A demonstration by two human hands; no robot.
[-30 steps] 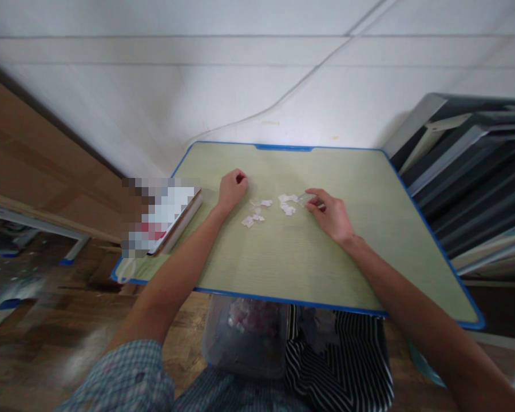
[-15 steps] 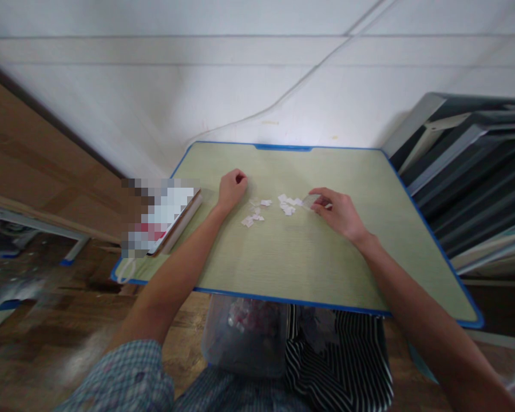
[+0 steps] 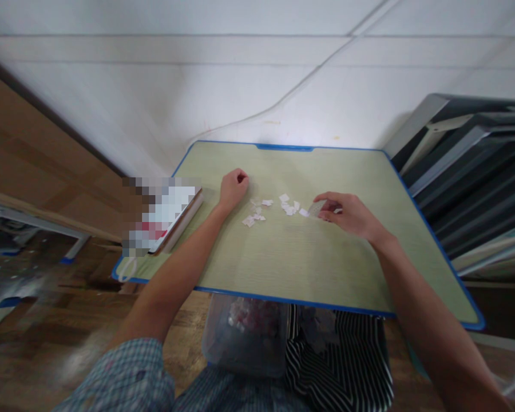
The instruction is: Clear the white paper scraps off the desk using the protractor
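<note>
Right grip [image 3: 348, 214] grasping a thin transparent piece [image 3: 316, 208] by its right end, the piece projecting leftward from the grip, just beside small white scraps [image 3: 288, 209] on the desk [image 3: 283, 257], left grip [image 3: 233, 191] clenched near the scraps, contents hidden

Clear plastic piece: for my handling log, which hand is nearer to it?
Right. The right hand holds the clear plastic piece; the left hand, loosely curled, is apart from it, off to its left.

2 bare hands: left hand [image 3: 233, 190], right hand [image 3: 351, 214] | 1 transparent flat piece [image 3: 316, 209] in right grip | 2 loose clusters of white scraps [image 3: 289, 210] left of grip, number unclear | 1 blue-edged green table [image 3: 347, 260] beneath
</note>
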